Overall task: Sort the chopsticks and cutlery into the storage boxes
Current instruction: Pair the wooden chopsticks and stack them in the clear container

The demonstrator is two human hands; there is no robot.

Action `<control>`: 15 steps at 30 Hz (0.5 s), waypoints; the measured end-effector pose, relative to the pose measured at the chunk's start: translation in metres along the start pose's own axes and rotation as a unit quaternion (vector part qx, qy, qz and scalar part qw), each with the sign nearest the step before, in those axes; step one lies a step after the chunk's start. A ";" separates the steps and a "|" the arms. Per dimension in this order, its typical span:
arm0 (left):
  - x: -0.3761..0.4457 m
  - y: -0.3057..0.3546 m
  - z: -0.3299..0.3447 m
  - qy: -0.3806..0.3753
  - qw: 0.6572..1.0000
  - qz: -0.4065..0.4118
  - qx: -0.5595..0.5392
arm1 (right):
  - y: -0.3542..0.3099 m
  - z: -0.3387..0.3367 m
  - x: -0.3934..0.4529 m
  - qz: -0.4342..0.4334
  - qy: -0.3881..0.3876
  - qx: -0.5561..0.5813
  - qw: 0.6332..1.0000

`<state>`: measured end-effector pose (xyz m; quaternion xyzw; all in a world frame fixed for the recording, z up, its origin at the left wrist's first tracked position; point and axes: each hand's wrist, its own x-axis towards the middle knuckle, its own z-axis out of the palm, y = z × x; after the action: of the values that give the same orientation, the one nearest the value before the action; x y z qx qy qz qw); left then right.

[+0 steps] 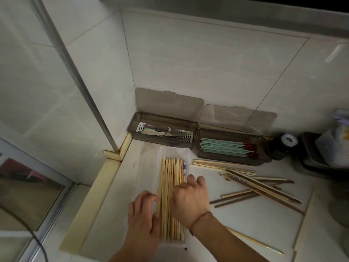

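Clear storage box [151, 167]: long, lidless, on the table [245, 224] near its left edge, lengthwise away from the person; filled with pale bamboo chopsticks [168, 178] lying parallel

Left hand [144, 214]: against the box's left wall, grip narrow, fingers curled onto the wall

Right hand [188, 199]: resting over the chopsticks in the box, fingers bent down onto them; whether it pinches any, cannot tell (cord bracelet at the wrist)

Loose chopsticks [255, 186]: pale and dark, scattered in a crossed heap right of the box

Two smoky boxes at the back edge, lids raised against the wall: left one [162, 120] in the back corner holds metal cutlery [166, 132]; right one [264, 144] holds mint-green chopsticks [221, 148]
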<state>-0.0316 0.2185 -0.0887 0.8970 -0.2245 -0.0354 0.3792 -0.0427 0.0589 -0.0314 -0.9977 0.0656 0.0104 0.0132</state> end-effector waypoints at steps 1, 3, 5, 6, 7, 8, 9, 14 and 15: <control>0.000 0.000 0.000 0.002 1.000 0.000 -0.001 | -0.002 0.002 0.005 -0.004 -0.028 -0.031 0.999; 0.000 0.000 0.000 0.000 1.000 0.003 -0.003 | -0.001 0.006 0.012 -0.006 -0.087 -0.070 0.994; 0.000 0.000 -0.001 0.000 1.000 0.003 -0.004 | 0.000 0.008 0.013 -0.012 -0.094 -0.087 0.992; 0.000 0.000 -0.001 0.000 1.000 0.003 -0.005 | 0.002 0.010 0.012 -0.016 -0.080 -0.085 0.993; 0.000 0.000 -0.001 0.000 1.000 0.003 -0.005 | 0.004 0.013 0.011 -0.018 -0.057 -0.073 0.996; 0.000 0.000 -0.001 0.000 1.000 0.003 -0.005 | 0.007 0.017 0.010 -0.018 -0.029 -0.048 0.998; 0.000 0.000 -0.001 0.000 1.000 0.004 -0.006 | 0.011 0.023 0.009 -0.020 0.011 -0.009 1.000; 0.000 0.000 0.000 -0.003 1.000 0.004 -0.009 | 0.058 0.032 0.009 0.040 0.195 0.226 0.954; 0.000 -0.001 0.000 -0.001 1.000 0.006 -0.009 | 0.076 0.035 0.010 0.069 0.212 0.218 0.950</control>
<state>-0.0314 0.2189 -0.0896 0.8922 -0.2299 -0.0365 0.3871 -0.0430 -0.0171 -0.0681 -0.9428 0.1362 -0.2151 0.2155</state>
